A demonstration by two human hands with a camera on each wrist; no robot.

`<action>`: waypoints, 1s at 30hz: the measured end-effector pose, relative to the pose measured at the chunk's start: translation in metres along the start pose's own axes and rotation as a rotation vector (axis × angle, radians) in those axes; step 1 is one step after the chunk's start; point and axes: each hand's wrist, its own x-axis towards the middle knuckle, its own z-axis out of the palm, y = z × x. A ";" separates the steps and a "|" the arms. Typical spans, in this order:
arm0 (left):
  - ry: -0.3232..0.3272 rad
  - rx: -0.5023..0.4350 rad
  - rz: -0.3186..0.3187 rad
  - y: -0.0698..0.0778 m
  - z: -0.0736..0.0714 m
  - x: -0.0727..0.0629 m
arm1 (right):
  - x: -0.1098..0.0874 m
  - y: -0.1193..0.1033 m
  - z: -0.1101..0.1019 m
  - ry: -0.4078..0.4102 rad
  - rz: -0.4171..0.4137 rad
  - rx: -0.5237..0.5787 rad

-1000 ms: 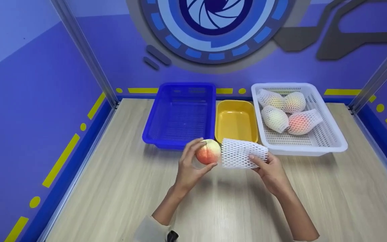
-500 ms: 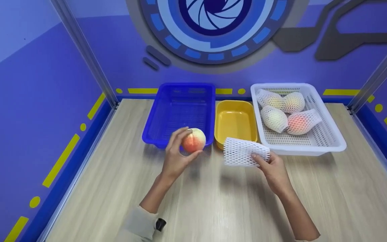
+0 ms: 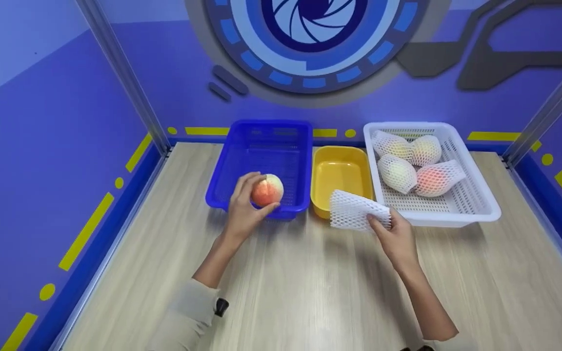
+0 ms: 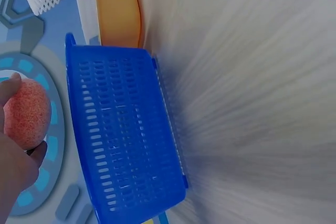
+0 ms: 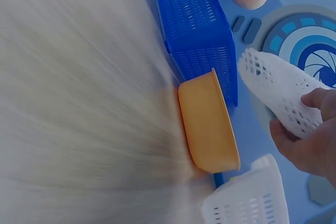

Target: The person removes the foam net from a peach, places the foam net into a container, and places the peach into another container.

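A red and pale yellow peach [image 3: 268, 190] is held between the thumb and fingers of my left hand [image 3: 245, 209]. In the head view it overlaps the near part of the blue basket [image 3: 294, 208]; in the left wrist view the peach [image 4: 29, 115] is above the basket's rim. My right hand [image 3: 398, 239] pinches a white foam net sleeve [image 3: 354, 210] by its right end. The sleeve, with no fruit visible in it, overlaps the near edge of the yellow tub [image 3: 321, 207]. In the right wrist view the sleeve's [image 5: 278, 85] open mouth faces the blue basket.
At the right stands a white basket [image 3: 488, 212] with several net-wrapped peaches [image 3: 398, 173]. Basket, tub and blue basket form a row along the back wall [image 3: 173, 73]. The wooden table [image 3: 291, 292] stretches in front of them.
The left hand has carried the peach left and away from the body, from beside the sleeve to above the blue basket. The right hand has shifted the sleeve slightly right and up.
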 end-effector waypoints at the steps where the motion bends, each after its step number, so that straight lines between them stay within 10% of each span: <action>1: -0.003 0.010 -0.015 -0.003 0.000 0.001 | 0.002 -0.001 0.001 0.016 -0.019 -0.025; 16: -0.055 0.212 -0.192 -0.029 0.000 0.035 | 0.039 -0.006 0.022 0.185 -0.349 -0.218; 30: -0.257 0.276 -0.290 -0.055 0.010 0.057 | 0.084 -0.006 0.039 0.132 -0.348 -0.460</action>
